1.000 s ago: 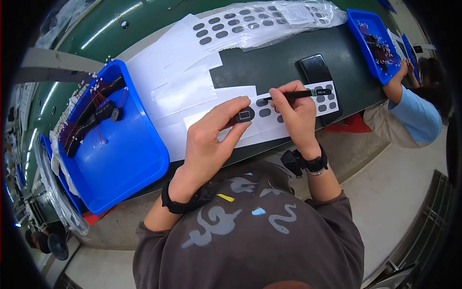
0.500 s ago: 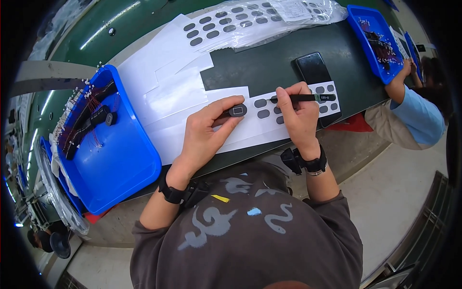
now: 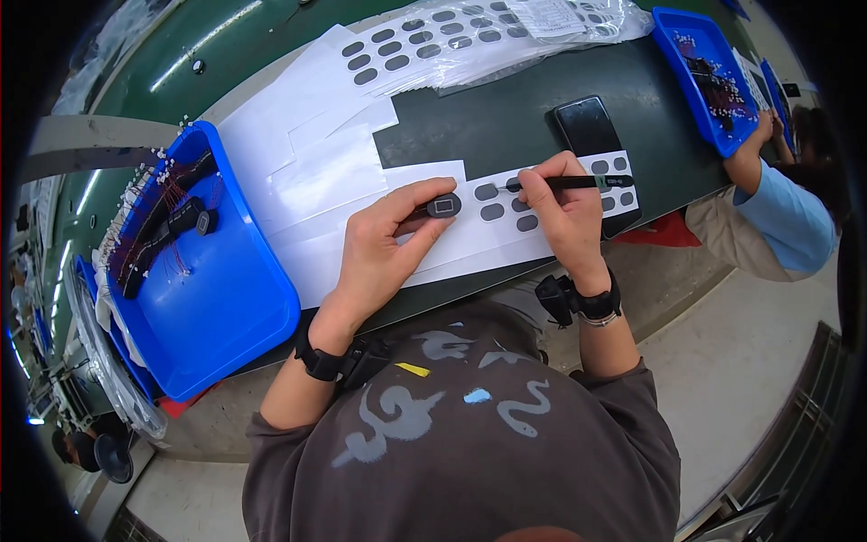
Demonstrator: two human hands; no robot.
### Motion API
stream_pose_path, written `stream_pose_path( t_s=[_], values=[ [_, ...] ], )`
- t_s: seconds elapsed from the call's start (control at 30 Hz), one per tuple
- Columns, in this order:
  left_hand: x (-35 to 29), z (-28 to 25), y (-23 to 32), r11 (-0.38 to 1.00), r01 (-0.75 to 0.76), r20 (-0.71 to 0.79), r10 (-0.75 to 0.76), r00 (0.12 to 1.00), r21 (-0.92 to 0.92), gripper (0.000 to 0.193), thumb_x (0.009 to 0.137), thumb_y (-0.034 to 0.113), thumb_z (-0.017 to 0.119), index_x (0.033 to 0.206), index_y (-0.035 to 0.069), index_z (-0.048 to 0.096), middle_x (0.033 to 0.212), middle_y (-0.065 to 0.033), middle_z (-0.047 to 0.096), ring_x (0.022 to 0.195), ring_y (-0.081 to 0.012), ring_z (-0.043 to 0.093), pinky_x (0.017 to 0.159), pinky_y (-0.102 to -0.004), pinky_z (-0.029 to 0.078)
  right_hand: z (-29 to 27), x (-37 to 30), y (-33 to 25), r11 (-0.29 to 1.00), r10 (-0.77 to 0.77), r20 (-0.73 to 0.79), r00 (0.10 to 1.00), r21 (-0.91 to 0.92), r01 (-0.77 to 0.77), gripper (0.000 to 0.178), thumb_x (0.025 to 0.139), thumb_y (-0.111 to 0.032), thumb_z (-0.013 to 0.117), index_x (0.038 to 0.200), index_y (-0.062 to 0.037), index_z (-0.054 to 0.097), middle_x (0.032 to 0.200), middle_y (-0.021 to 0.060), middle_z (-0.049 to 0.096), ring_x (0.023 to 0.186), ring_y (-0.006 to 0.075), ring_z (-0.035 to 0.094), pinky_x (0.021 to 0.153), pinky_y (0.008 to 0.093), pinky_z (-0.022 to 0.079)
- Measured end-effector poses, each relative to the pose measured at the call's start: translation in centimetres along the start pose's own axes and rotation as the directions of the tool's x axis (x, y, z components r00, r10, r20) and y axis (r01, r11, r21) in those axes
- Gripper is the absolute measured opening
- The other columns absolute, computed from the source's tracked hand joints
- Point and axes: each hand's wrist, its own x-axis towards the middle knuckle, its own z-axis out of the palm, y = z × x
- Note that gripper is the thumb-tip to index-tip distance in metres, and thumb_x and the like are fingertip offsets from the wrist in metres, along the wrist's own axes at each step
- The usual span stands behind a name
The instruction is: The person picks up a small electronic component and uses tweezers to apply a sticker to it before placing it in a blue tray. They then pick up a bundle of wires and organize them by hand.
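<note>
Between the thumb and fingers of my left hand (image 3: 384,244) is a small black oval part (image 3: 444,206), its face with a square outline turned up. My right hand (image 3: 571,217) grips black tweezers (image 3: 585,182), held nearly level and pointing left. Their tip is by the upper left grey oval sticker (image 3: 487,191) on a white sticker sheet (image 3: 470,248); whether it touches the sticker I cannot tell. More grey ovals on that sheet lie under and beside my right hand, some of them hidden by it.
A blue tray (image 3: 226,312) at left holds black parts with thin wires and white connectors. Beyond the sheet lie white papers (image 3: 339,167), bagged sticker sheets (image 3: 424,50) and a black phone (image 3: 587,126). At right, a co-worker's arm (image 3: 745,163) is beside another blue tray (image 3: 673,54).
My right wrist has shifted slightly right, and the tweezers' tip has stayed by the same sticker. My left hand keeps its hold on the black part.
</note>
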Motion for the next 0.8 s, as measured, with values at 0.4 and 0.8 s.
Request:
stream_pose_path(
  t_s=[0.4,0.8],
  values=[
    [-0.05,-0.27,0.32,0.999,0.045,0.043,-0.046,0.998,0.004,0.037,0.088,-0.002,0.069,0.124,0.004,0.066,0.118,-0.0088,0.069,0.105,-0.0133,0.066,0.094,-0.0264,0.054,-0.05,0.02,0.27,0.999,-0.013,-0.005,1.0,-0.048,0.012,0.014,0.096,-0.015,0.067,0.09,-0.0049,0.057,0.078,0.0,0.063,0.066,0.0027,0.053,0.059,0.0182,0.039],
    [-0.05,-0.33,0.29,0.999,0.046,0.045,-0.046,0.998,0.001,0.037,0.087,-0.001,0.069,0.124,0.004,0.066,0.117,-0.0082,0.069,0.104,-0.0131,0.066,0.094,-0.0271,0.054,0.23,-0.17,-0.15,1.0,0.003,-0.032,0.999,0.023,-0.003,0.012,0.097,-0.012,0.063,0.093,-0.0036,0.056,0.08,0.0038,0.064,0.067,0.0061,0.057,0.06,0.0202,0.043]
  ],
)
